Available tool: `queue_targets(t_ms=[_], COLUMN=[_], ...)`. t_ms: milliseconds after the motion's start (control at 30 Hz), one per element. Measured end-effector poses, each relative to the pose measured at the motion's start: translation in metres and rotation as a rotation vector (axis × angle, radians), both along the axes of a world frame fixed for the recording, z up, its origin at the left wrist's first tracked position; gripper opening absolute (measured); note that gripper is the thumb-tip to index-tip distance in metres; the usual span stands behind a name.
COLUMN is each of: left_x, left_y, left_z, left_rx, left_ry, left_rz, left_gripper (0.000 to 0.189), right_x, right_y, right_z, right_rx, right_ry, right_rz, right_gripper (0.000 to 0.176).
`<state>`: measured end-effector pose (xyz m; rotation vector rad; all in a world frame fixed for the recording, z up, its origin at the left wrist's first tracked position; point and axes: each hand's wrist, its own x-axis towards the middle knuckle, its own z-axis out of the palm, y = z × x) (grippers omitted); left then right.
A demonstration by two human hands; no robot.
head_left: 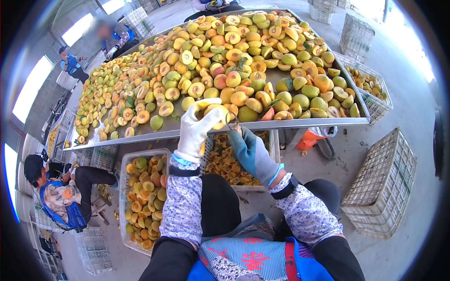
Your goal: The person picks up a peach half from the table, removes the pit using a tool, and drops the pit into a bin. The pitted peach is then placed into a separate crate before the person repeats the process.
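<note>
My left hand, in a white glove, grips a yellow peach half at the near edge of a long metal table. In a blue-grey glove, my right hand holds a small metal loop tool against that peach. The table is heaped with several halved and whole peaches, yellow, green and orange. Below the table edge, between my hands, a crate of pitted peach halves sits on the floor. My knees and a blue apron fill the bottom of the view.
A white crate of peach halves stands at my left. Empty white crates lie to the right, another with fruit beyond. A seated person works at the left; others sit at the table's far side.
</note>
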<state>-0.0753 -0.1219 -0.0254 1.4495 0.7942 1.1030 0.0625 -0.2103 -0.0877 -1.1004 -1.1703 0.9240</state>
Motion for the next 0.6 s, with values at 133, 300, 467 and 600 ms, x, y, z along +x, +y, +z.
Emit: queue_targets(t_ms=[133,300,467,600], left_x=[0.034,0.05,0.047,0.052], left_y=[-0.021,-0.031,-0.023,-0.032], left_z=[-0.014,-0.021,-0.03,-0.024], left_rx=[-0.091,0.092,-0.154,-0.314], left_ry=[-0.343,-0.278,-0.346,-0.478], left_rz=[-0.062,-0.025,0.021,-0.045], left_gripper=[0.029,0.04,0.057,0.059], right_x=[-0.002,0.015,0.015,0.014], right_y=[0.001,-0.008,-0.017,-0.014], right_z=[-0.009,0.004,0.014,0.01], right_rx=[0.035,0.016,0.077,0.05], right_ry=[0.078,-0.105,-0.284,-0.286], right_rz=[-0.039,-0.073,-0.1,-0.081], right_gripper=[0.037,0.036,0.036,0.038])
